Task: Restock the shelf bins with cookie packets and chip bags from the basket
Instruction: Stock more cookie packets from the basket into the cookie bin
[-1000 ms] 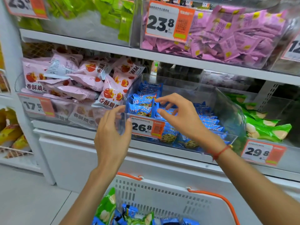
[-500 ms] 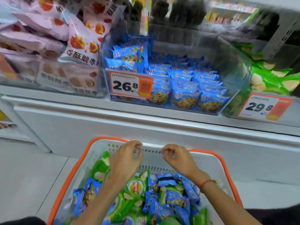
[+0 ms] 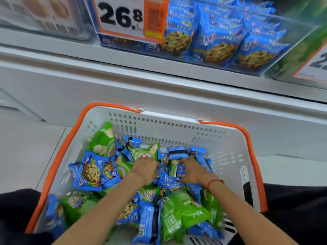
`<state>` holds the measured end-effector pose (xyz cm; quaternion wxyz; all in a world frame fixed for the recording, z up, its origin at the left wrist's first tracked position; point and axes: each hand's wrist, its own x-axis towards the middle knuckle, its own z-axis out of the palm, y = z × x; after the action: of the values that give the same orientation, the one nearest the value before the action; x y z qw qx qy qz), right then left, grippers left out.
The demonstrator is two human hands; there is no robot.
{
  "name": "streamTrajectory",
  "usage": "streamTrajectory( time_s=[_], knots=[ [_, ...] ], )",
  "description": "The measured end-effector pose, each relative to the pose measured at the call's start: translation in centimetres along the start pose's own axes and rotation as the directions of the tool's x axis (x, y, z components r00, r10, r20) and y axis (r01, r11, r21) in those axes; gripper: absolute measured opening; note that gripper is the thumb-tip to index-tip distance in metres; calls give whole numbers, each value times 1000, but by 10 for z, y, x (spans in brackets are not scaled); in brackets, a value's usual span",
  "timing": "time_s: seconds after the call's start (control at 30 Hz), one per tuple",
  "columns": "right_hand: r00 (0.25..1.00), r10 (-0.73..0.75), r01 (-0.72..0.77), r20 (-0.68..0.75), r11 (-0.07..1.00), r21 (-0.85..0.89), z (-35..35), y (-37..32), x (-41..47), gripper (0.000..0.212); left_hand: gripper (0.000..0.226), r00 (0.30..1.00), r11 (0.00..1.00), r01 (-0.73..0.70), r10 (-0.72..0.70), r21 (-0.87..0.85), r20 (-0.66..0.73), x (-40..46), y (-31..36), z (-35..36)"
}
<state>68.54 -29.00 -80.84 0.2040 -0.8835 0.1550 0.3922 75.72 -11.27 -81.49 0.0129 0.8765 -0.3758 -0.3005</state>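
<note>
A white basket with an orange rim (image 3: pixel 109 105) stands on the floor below the shelf, holding several blue cookie packets (image 3: pixel 89 171) and green chip bags (image 3: pixel 104 138) mixed together. Both my hands are down in the middle of the pile. My left hand (image 3: pixel 144 169) has its fingers bent into the packets, with the fingertips hidden. My right hand (image 3: pixel 192 171) lies with fingers stretched over blue packets, just below a blue packet with a black band (image 3: pixel 177 152). Above, the clear shelf bin (image 3: pixel 221 41) holds rows of the same blue cookie packets.
A price tag reading 26.8 (image 3: pixel 123 16) hangs on the cookie bin's front. A bin of green bags (image 3: pixel 309 50) sits to its right, another clear bin (image 3: pixel 44 15) to its left. A white shelf ledge (image 3: pixel 159 82) juts out above the basket. My dark-clad knees (image 3: pixel 292 209) flank it.
My hands left the cookie bin, dropped over the basket's far rim and now sit in the pile of packets. My view has tilted down and moved closer to the basket.
</note>
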Motion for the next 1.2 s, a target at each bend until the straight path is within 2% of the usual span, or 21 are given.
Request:
streamTrajectory(
  time_s=[0.03,0.07,0.1,0.13,0.17,0.27,0.37,0.43,0.57,0.67,0.73,0.87,0.97,1.07,1.13,1.2],
  knots=[
    [1000,14,-15,11,998,62,-6,2,-1,58,39,1000,1000,-8,8,-13,30,1,2,3],
    [999,19,-22,29,994,106,-11,5,-2,34,41,999,1000,-12,13,-18,52,2,3,5],
    [998,16,-23,53,990,141,-16,7,-4,24,42,998,1000,-9,11,-23,61,2,4,6],
    [996,29,-43,80,984,176,-21,8,-4,29,43,998,1000,-3,5,-31,61,2,5,7],
    [991,31,-55,128,979,194,-23,10,-6,23,43,998,999,5,-2,-41,60,2,5,7],
    [989,47,-75,142,978,197,-26,7,-10,49,43,997,998,21,-15,-67,81,3,4,3],
    [998,-3,-14,61,963,270,-32,5,-12,45,43,997,986,35,-23,-160,75,4,3,-11],
    [1000,-15,17,-10,939,345,-42,2,-17,45,47,996,954,47,-23,-296,84,4,2,-30],
    [974,-117,200,-195,848,491,-81,-15,-36,31,55,993,800,84,-21,-594,113,-5,-4,-96],
    [936,-214,343,-281,738,581,-113,-40,-59,29,56,997,757,73,-73,-650,27,-26,-12,-156],
    [904,-289,426,-315,674,604,-131,-59,-77,29,47,994,749,47,-101,-661,-44,-47,-15,-187],
    [827,-395,562,-401,595,574,-162,-96,-111,25,24,977,680,-48,-119,-732,-175,-87,-13,-225],
    [755,-413,652,-510,555,516,-179,-118,-130,25,22,950,604,-148,-132,-783,-282,-109,-13,-241],
    [647,-429,748,-630,519,414,-197,-137,-153,32,13,871,537,-332,-141,-776,-471,-130,-16,-260],
    [583,-436,796,-685,472,377,-211,-149,-169,42,10,778,471,-473,-173,-745,-604,-142,-18,-275],
    [542,-429,830,-723,406,382,-231,-163,-182,40,12,676,441,-579,-210,-685,-706,-150,-20,-294]
  ],
)
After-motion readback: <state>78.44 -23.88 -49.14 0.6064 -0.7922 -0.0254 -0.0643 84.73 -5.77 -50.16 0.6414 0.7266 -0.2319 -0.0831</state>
